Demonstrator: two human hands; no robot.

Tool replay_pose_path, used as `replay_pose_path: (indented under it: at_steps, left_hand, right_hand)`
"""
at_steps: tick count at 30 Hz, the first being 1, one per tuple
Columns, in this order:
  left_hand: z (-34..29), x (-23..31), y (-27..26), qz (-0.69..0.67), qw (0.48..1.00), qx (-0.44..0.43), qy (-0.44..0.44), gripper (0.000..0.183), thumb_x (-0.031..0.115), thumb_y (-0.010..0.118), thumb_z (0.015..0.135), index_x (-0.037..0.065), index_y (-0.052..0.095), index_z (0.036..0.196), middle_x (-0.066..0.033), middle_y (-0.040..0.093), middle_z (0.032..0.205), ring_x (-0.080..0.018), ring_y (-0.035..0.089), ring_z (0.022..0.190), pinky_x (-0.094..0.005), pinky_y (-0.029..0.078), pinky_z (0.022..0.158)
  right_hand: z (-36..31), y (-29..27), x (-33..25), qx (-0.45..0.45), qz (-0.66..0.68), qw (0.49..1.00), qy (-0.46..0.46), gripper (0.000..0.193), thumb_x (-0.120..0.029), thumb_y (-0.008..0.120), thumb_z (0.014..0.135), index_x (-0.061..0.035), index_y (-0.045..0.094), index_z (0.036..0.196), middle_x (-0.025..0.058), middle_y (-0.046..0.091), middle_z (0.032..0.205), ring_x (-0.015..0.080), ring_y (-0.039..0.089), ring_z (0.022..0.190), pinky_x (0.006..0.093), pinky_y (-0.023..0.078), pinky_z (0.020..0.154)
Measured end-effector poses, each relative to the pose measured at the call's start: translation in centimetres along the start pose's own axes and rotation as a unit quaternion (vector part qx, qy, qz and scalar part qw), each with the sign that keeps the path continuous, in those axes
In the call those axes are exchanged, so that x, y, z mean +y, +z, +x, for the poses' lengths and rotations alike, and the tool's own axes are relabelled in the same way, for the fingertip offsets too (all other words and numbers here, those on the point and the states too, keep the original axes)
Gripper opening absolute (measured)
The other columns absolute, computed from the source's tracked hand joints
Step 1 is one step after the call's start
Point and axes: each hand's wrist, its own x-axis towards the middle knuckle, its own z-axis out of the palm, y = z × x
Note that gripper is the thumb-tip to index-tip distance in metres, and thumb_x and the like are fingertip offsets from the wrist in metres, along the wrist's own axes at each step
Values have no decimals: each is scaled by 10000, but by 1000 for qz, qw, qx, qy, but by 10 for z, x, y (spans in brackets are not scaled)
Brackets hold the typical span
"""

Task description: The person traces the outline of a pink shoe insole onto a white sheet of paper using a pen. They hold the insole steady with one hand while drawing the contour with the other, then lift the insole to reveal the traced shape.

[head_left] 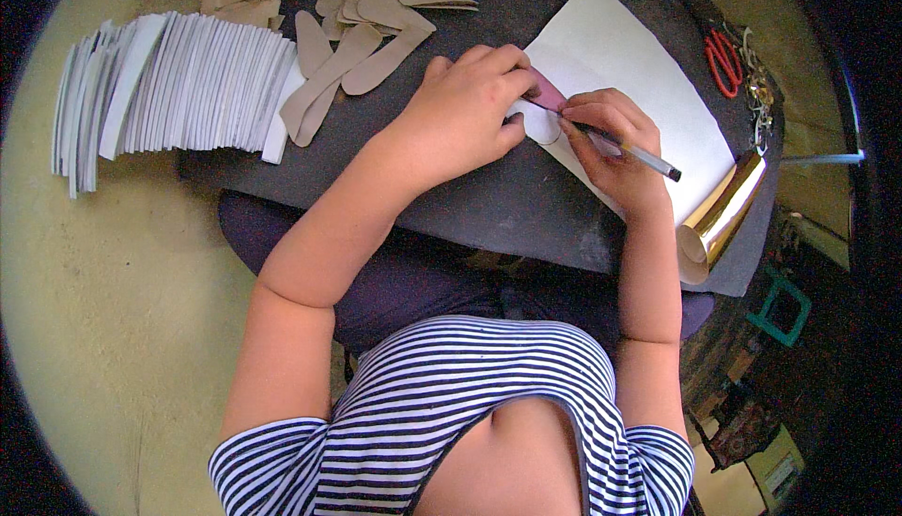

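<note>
A white sheet (pixel 648 74) lies at a slant on the dark table. My left hand (pixel 470 107) is closed, its curled fingers gripping a small dull-pink flat piece (pixel 548 93) against the sheet's left edge; much of that piece is hidden under the fingers. My right hand (pixel 615 149) pinches a clear-barrelled pen (pixel 648 157) with a dark end cap. The pen's tip meets the edge of the pink piece. A thin curved line shows on the white sheet just below it, between my hands.
Sole-shaped beige cutouts (pixel 362 37) lie piled beyond my left hand. At the left stands a long row of white strips (pixel 202 84). A gold foil roll (pixel 728 215) rests by the table's right edge. Red-handled scissors (pixel 723 62) and keys (pixel 759 93) lie farther right.
</note>
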Motion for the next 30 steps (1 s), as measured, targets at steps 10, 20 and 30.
replay_pose_path:
  at_steps: [10, 20, 30]
  left_hand:
    - [-1, 0, -1, 2, 1000, -3, -3, 352, 171, 639, 785, 92, 601, 1127, -83, 543, 1222, -289, 503, 1177, -470, 417, 934]
    - [4, 0, 9, 3, 999, 48, -7, 276, 190, 660, 775, 100, 632, 1035, -62, 571, 1122, -266, 535, 1105, -458, 419, 852]
    - [7, 6, 11, 43, 996, 82, 5, 394, 192, 690, 768, 109, 602, 1143, -104, 568, 1123, -294, 549, 1079, -434, 428, 865]
  right_hand:
    - [-9, -7, 6, 16, 42, 996, 81, 169, 7, 715, 747, -33, 611, 874, 115, 657, 874, 258, 650, 790, 337, 525, 720]
    - [-12, -20, 22, 174, 155, 968, 92, 110, 47, 675, 814, 10, 608, 892, 107, 646, 893, 157, 626, 797, 263, 503, 694]
    - [-11, -23, 17, 199, 146, 966, 79, 102, 27, 683, 816, -4, 611, 882, 74, 643, 841, 96, 578, 680, 220, 443, 579]
